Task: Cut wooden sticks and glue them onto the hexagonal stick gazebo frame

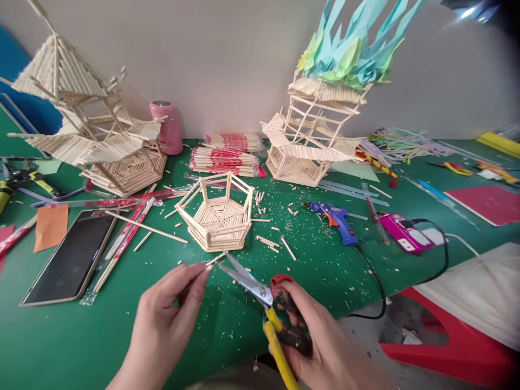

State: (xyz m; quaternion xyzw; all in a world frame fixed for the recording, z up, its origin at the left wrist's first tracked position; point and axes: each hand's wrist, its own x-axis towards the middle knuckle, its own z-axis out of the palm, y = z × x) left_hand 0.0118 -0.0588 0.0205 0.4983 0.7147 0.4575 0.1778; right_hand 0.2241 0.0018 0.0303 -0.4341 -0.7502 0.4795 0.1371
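Pinched between the thumb and forefinger of my left hand [173, 311] is a short wooden stick [216, 258]. My right hand [317, 336] grips a pair of scissors [254, 287] with red, black and yellow handles. Their blades are parted, and the stick's far end lies close to the blade tips; I cannot tell if they touch. Just beyond both hands stands a small many-sided frame [207, 238] of wooden sticks, with a woven-looking stick floor [223, 215] and a raised rail around it.
Stick pavilions stand at the left [97, 146] and right [309, 151], the right one topped with paper leaves. Bundled sticks [223, 161], a pink bottle [170, 130], a phone [71, 257], a blue glue gun [337, 219] with cord and a magenta device [406, 233] surround the frame. Offcuts litter the green table [227, 346].
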